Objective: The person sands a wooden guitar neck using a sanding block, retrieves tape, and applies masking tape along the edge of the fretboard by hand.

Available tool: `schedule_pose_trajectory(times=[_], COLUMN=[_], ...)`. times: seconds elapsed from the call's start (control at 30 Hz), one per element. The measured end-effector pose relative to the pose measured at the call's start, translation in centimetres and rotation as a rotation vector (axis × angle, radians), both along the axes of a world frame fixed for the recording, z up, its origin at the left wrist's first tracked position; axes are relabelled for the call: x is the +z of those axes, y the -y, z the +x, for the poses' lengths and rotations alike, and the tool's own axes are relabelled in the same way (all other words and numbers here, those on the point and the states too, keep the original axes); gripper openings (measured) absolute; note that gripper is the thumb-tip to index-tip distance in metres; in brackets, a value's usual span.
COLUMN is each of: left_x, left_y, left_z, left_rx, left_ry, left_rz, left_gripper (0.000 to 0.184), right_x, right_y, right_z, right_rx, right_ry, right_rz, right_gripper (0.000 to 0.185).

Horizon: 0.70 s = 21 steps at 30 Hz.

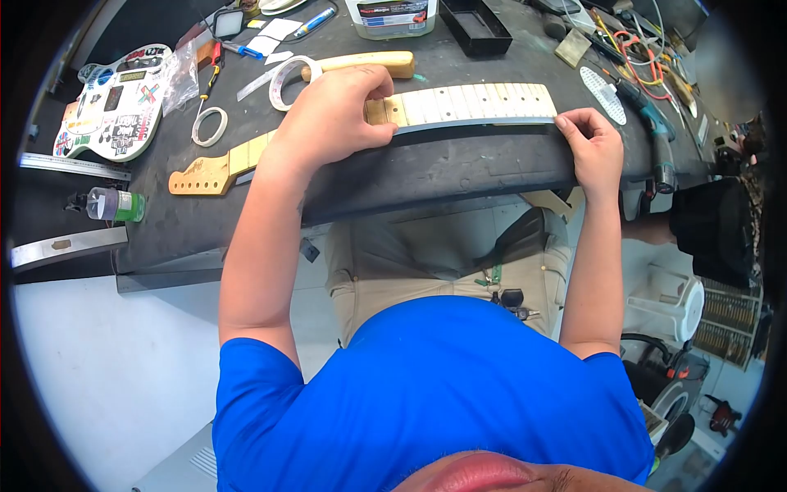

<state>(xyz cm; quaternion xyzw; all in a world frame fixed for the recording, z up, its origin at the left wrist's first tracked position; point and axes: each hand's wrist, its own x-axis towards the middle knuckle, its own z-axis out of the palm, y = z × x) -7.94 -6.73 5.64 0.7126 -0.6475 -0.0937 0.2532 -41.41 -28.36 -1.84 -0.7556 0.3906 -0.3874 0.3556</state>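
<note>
A maple guitar neck (443, 105) lies along the front of the bench, its headstock (201, 176) to the left. The fretboard's right part looks whiter, as if covered in pale tape. Along its near edge runs a thin bluish-white strip (475, 123) that looks like tape. My left hand (336, 111) grips across the middle of the neck, thumb on the near edge and index finger over the far side. At the right end, my right hand (592, 143) pinches the strip's end between thumb and index finger. Behind my left wrist stands a roll of masking tape (277, 88).
Behind the neck lie a wooden-handled tool (361, 62), a black tray (475, 29) and a white tub (392, 18). A second tape roll (210, 127) and a stickered guitar body (115, 102) are left. A power tool (652, 123) and tangled cables (643, 61) lie right.
</note>
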Motion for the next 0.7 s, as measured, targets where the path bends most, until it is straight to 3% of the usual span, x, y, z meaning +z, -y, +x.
schedule_pose_trajectory(times=[0.47,0.7], left_x=[0.0,-1.5], left_y=[0.1,0.4], left_z=[-0.4,-0.9], left_rx=[-0.027,-0.039], left_ry=[0.071,0.088], left_rz=[0.005,-0.114], left_gripper=[0.029,0.027], right_x=[-0.1,0.0], right_y=[0.0,-0.2], right_z=[-0.1,0.0], right_rx=[0.005,-0.007], right_ry=[0.000,-0.008], right_rz=[0.000,-0.004], right_gripper=[0.015,0.015])
